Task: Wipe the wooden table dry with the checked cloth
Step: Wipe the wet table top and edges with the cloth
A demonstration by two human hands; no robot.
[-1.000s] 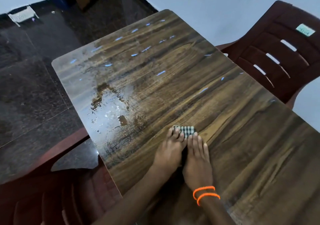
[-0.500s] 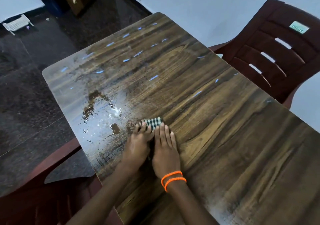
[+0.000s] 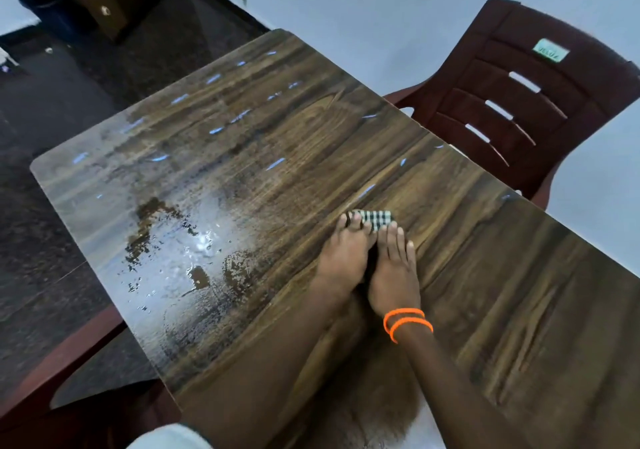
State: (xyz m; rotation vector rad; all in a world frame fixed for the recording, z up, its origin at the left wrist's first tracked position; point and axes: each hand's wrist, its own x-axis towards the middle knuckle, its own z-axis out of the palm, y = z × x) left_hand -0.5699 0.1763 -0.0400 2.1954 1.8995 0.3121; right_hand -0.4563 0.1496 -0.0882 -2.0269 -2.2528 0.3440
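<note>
At the left of the frame I see the wet patch [image 3: 180,251] on the table [image 3: 519,310], beaded and glaring, well apart from the cloth; streaks of water run on toward the upper left corner, so I judge most of the wiping is not yet done. Moving right to mid-frame, my left hand [image 3: 346,261] lies flat, fingers stretched and pressed down on the cloth [image 3: 375,219], not curled round it; just beside it my right hand [image 3: 393,275], with orange bands [image 3: 407,324] at the wrist, presses flat the same way; only a small checked corner shows past the fingertips, the rest being hidden under both palms. The cloth looks soft, thin and light; it should bunch and slide easily on the slick top, so I'd keep both palms spread over its middle. At the upper right stands a chair [image 3: 519,85].
</note>
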